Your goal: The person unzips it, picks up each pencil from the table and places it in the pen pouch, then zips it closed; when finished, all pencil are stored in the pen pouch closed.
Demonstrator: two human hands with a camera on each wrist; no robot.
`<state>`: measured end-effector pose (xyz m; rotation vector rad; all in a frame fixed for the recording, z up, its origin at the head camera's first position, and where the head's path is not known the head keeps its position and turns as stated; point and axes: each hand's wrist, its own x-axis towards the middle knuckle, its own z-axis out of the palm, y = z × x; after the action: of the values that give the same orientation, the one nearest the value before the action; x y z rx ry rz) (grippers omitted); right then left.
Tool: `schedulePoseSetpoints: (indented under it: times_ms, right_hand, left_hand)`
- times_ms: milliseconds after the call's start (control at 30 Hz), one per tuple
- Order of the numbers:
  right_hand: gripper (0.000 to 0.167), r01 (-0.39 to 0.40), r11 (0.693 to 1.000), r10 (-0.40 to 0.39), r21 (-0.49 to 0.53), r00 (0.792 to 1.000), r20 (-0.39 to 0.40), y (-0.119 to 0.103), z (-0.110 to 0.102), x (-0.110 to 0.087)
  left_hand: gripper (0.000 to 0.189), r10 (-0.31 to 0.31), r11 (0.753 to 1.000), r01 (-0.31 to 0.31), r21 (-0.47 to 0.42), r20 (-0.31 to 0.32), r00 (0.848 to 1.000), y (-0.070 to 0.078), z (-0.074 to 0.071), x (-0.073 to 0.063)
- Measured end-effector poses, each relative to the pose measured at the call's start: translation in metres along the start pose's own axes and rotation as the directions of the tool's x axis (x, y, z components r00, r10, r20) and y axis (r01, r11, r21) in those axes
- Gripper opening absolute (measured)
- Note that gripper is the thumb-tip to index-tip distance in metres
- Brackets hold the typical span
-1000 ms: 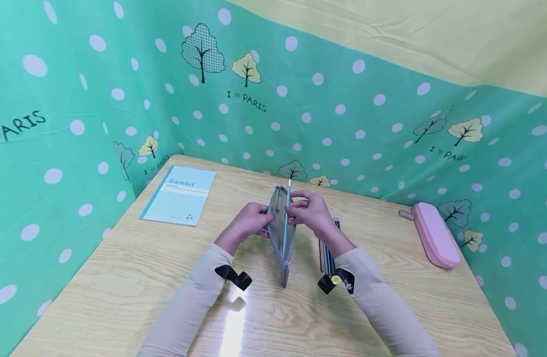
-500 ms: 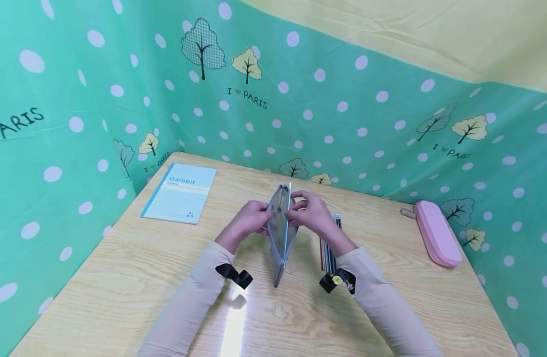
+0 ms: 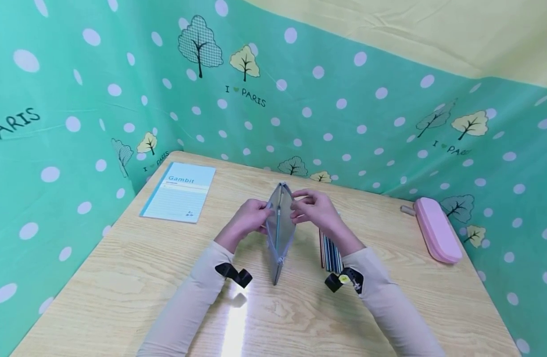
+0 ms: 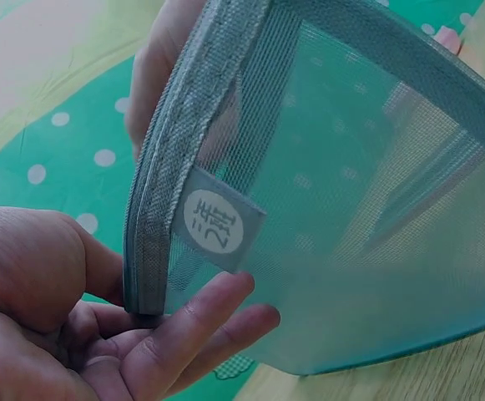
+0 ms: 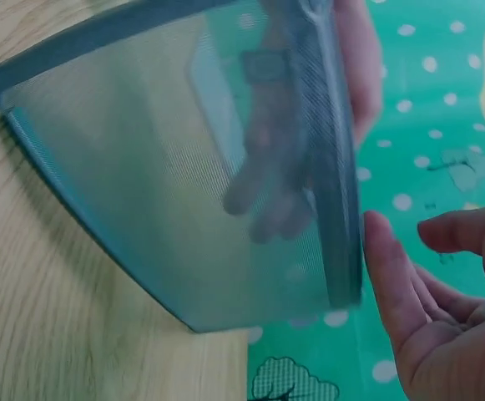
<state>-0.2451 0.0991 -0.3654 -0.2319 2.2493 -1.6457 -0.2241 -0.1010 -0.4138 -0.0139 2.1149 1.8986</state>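
Observation:
A grey mesh zip pouch (image 3: 273, 253) stands on edge on the table, its mouth spread apart. My left hand (image 3: 252, 217) pinches the pouch's left rim between thumb and fingers; the left wrist view shows a label (image 4: 219, 221) beside those fingers. Inside lies a slim light-blue pencil (image 3: 277, 230). At the right rim is my right hand (image 3: 315, 208), holding nothing, its thumb and index finger apart in the right wrist view. Its index fingertip (image 5: 377, 225) is beside the rim; whether it touches, I cannot tell. Several pencils (image 3: 330, 254) lie under the right forearm, partly hidden.
A pale blue notebook (image 3: 179, 192) lies at the table's back left. On the right is a pink pencil case (image 3: 437, 230), with a small grey-brown piece (image 3: 407, 210) next to it. A green dotted curtain (image 3: 345, 114) hangs behind the table (image 3: 282, 322).
The pencil that stuck up between the right fingers has dropped into the pouch. My right hand has let it go and shifted slightly right. The left hand keeps its grip on the rim.

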Motion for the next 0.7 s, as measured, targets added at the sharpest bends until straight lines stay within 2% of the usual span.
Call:
schedulePoseSetpoints:
  times_ms: [133, 333, 500, 700]
  right_hand:
    - [0.041, -0.008, 0.998, 0.005, 0.060, 0.999, 0.042, 0.003, -0.022, -0.003]
    - [0.046, -0.076, 0.992, 0.068, 0.097, 0.994, 0.079, 0.018, -0.066, -0.013]
    - [0.052, -0.160, 0.982, 0.152, 0.101, 0.985, 0.088, 0.039, -0.092, -0.017]
    - [0.057, -0.255, 0.965, 0.250, 0.063, 0.966, 0.068, 0.071, -0.115, -0.014]
  left_hand:
    - [0.028, 0.002, 1.000, -0.002, 0.003, -0.005, 1.000, 0.000, 0.000, 0.000]
    - [0.030, -0.013, 1.000, 0.012, 0.015, 0.010, 1.000, 0.004, -0.001, 0.001]
    - [0.030, -0.023, 0.999, 0.023, 0.022, 0.005, 1.000, 0.008, -0.002, 0.003]
    - [0.032, -0.044, 0.999, 0.044, 0.025, 0.000, 0.999, 0.004, -0.001, 0.005]
